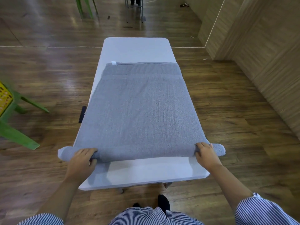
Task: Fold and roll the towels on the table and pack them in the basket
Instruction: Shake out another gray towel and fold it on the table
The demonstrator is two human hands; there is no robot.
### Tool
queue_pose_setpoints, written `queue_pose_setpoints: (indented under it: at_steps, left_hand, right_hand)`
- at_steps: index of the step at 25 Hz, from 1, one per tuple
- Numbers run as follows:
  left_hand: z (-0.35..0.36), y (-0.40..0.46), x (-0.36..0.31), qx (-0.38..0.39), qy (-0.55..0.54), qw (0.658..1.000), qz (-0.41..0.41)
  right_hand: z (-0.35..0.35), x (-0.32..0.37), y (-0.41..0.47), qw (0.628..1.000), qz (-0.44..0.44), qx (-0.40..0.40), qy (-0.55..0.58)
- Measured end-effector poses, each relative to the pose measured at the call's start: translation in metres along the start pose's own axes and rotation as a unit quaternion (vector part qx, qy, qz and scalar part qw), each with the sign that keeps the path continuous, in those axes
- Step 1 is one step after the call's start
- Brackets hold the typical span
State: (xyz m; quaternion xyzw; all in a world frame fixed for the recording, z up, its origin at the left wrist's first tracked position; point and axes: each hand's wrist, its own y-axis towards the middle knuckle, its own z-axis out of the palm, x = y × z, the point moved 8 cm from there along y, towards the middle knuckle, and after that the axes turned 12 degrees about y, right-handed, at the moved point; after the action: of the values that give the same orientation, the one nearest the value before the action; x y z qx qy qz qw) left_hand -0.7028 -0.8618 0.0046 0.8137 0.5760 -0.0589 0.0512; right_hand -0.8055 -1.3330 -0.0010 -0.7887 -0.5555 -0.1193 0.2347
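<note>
Glossy brown wood-plank floor [227, 111] throughout — paler wood-panelled wall [267, 54] on the right. Green chair legs [19, 137] at left, metal frame legs [134, 12] far back — glare on the boards.

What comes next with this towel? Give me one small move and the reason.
Probably push the roll forward, away from the body, one more turn. Both the left hand and right hand grip the rolled near edge, while most of the grey towel lies flat on the white table, unrolled up to its far hem.
</note>
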Motion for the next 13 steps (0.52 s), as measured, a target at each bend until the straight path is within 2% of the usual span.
queue_pose_setpoints:
  at_steps: [5,7,9,11,13]
  left_hand:
    - [0.008,-0.006,0.0,0.063,-0.061,0.995,-0.045]
    - [0.004,-0.008,0.001,0.027,-0.004,0.999,-0.029]
    - [0.006,-0.013,0.004,-0.006,0.044,0.999,-0.014]
    - [0.006,-0.018,0.005,-0.002,0.063,0.997,-0.037]
    - [0.005,-0.021,0.0,0.007,0.073,0.996,-0.048]
  right_hand:
    - [0.0,-0.001,0.0,0.999,0.012,0.011,-0.031]
    - [0.0,0.0,-0.003,0.999,0.016,0.002,-0.044]
    - [-0.003,-0.005,-0.007,0.998,0.018,-0.047,-0.034]
    - [-0.004,-0.013,-0.01,0.996,0.019,-0.084,0.006]
    - [0.0,-0.018,-0.01,0.997,0.027,-0.069,0.032]
